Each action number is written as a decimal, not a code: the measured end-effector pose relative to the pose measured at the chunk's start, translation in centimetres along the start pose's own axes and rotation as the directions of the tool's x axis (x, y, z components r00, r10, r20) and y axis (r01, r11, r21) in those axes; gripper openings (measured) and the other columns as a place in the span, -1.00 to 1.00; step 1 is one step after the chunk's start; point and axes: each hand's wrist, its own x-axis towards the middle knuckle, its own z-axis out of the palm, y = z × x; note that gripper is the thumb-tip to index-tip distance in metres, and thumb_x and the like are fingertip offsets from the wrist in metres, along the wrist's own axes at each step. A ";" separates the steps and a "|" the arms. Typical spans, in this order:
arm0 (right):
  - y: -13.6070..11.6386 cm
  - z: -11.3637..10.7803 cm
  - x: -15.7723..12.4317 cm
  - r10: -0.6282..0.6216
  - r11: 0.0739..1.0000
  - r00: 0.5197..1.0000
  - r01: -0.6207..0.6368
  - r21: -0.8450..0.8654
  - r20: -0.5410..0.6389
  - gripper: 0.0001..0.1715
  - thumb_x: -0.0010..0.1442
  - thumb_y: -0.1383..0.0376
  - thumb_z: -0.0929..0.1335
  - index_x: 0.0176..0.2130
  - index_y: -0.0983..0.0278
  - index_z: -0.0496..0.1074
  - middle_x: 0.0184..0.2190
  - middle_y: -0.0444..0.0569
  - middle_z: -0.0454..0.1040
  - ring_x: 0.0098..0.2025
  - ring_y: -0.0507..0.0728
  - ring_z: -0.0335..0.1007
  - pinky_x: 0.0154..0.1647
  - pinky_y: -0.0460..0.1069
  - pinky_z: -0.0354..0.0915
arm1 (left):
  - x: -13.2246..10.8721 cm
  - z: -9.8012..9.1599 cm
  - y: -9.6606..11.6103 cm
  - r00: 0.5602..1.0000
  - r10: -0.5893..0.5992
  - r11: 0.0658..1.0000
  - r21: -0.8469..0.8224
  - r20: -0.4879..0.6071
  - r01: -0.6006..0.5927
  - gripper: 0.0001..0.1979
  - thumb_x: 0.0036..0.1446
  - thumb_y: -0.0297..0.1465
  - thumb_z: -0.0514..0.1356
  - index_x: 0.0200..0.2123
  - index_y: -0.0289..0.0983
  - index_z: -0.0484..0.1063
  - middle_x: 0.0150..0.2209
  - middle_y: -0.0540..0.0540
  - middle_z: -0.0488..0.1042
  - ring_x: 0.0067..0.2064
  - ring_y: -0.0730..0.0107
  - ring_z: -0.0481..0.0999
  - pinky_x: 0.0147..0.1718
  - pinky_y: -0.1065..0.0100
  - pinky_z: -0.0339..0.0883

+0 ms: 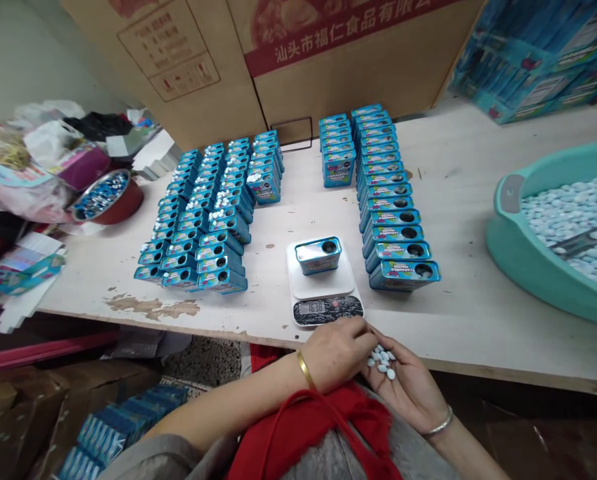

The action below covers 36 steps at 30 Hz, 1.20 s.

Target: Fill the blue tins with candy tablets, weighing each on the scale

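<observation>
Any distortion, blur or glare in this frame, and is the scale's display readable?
Head view: wide-angle distortion splays the rows of tins and stretches the basin at the right; lighting soft and even, no glare; scale sharp, its display digits too small to read surely; candies in the right hand distinct.

Worn white table, chipped front edge, cardboard cartons behind; pale wall at left, speckled floor below

White table, paint worn off nr front edge. L-centre: block of blue tins, approx 4 rows. Centre-R: 2 longer tin rows. Front centre: digital scale w/ one tin on its plate. R: teal basin of pale tablets. Far L: red bowl, plastic bags.
</observation>
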 end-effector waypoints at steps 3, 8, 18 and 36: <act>-0.3 1.6 0.2 -0.037 0.999 0.999 0.037 -0.009 0.039 -0.70 0.18 0.48 0.19 -0.25 0.40 0.48 -0.33 0.04 0.58 -0.33 0.04 0.52 -0.27 -0.07 0.46 | -0.2 -1.7 -2.1 0.910 -0.083 0.995 -0.091 -0.407 0.051 -0.71 0.14 -0.26 0.12 -0.09 -0.25 0.26 -0.15 -0.14 0.37 -0.13 0.32 0.40 -0.17 0.31 0.31; -0.5 4.9 1.1 -0.071 0.997 0.991 0.075 -0.032 0.116 -0.74 0.18 0.44 0.22 -0.21 0.44 0.45 -0.19 0.15 0.55 -0.05 0.17 0.44 -0.05 0.02 0.40 | 0.8 -3.1 -8.7 0.632 -0.448 0.894 -0.319 -0.632 0.316 -0.18 -0.10 -0.13 0.30 0.16 -0.28 0.02 0.08 -0.30 0.25 0.07 0.10 0.30 -0.05 0.14 0.23; -0.8 8.3 3.6 -0.225 0.967 0.963 0.203 0.152 0.145 -0.81 0.18 0.41 0.26 -0.36 0.35 0.47 -0.41 -0.03 0.58 -0.35 0.05 0.51 -0.26 -0.01 0.47 | 0.3 -5.3 -9.0 0.874 0.094 0.943 0.323 -0.476 0.075 -0.67 0.14 -0.43 0.11 -0.03 -0.01 0.36 -0.02 -0.02 0.47 0.03 0.25 0.37 0.01 0.13 -0.04; -0.9 8.7 3.7 -0.235 0.965 0.968 0.222 0.143 0.085 -0.82 0.13 0.48 0.27 -0.32 0.39 0.47 -0.33 0.06 0.57 -0.23 0.07 0.51 -0.12 -0.02 0.43 | -0.4 -2.8 -9.8 0.795 -0.241 0.964 -0.040 -0.557 0.264 -0.62 0.00 -0.44 0.12 -0.06 -0.11 0.39 -0.08 -0.09 0.46 -0.07 0.22 0.38 -0.06 0.15 0.07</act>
